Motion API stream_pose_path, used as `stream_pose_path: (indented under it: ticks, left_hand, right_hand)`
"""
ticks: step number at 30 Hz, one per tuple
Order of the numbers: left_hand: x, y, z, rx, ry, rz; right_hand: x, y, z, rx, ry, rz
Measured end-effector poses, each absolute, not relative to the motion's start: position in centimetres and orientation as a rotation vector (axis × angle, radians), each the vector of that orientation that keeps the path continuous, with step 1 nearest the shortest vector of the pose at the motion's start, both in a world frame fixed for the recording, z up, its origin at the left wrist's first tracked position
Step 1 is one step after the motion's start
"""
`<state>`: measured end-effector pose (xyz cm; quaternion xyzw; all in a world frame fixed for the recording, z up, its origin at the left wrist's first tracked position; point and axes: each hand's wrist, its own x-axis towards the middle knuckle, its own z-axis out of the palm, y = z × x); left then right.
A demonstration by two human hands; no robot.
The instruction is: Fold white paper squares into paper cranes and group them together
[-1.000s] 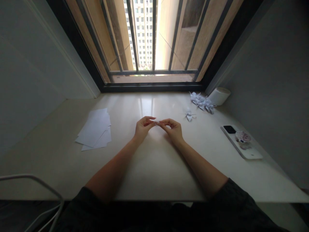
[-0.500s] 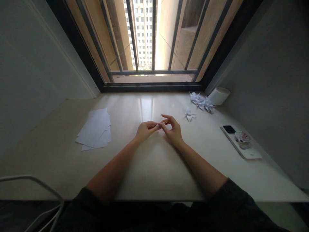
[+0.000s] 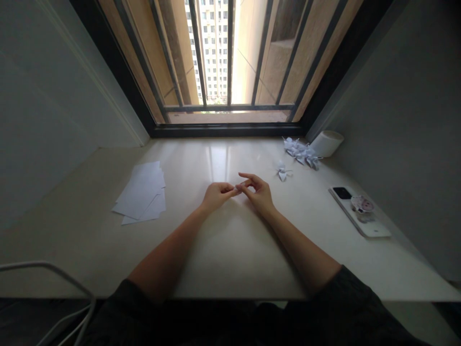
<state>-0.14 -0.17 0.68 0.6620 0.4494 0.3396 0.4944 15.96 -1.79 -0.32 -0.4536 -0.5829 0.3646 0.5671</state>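
My left hand (image 3: pixel 218 194) and my right hand (image 3: pixel 258 193) meet fingertip to fingertip above the middle of the sill. Between them is a small folded piece of white paper (image 3: pixel 236 188), mostly hidden by the fingers. Thumb and fingers of each hand pinch it, and the right hand's other fingers are raised. Just beyond the right hand stands one white paper crane (image 3: pixel 282 173). Farther back on the right lies a heap of similar folded cranes (image 3: pixel 301 153).
Loose white paper sheets (image 3: pixel 139 192) lie overlapping on the left. At the right are a white phone (image 3: pixel 360 214) with a round grip on its back and a white cylinder (image 3: pixel 327 143) lying against the wall. A pale cable (image 3: pixel 46 264) loops at the lower left. The barred window rises behind.
Both hands have shifted very slightly, and the right fingers have tilted a little at the paper. Everything else stays where it was.
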Motion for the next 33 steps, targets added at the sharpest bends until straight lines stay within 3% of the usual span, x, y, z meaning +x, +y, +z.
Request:
stream_pose_path:
  ticks: [20, 33]
  left_hand:
    - [-0.2, -0.2, 0.3, 1.826, 1.133, 0.769]
    - [-0.3, 0.0, 0.3, 1.820, 1.154, 0.772]
  right_hand:
    - [16.2, -2.4, 0.7, -1.209, -1.441, 0.589]
    - [15.9, -2.3, 0.5, -1.166, -1.413, 0.708]
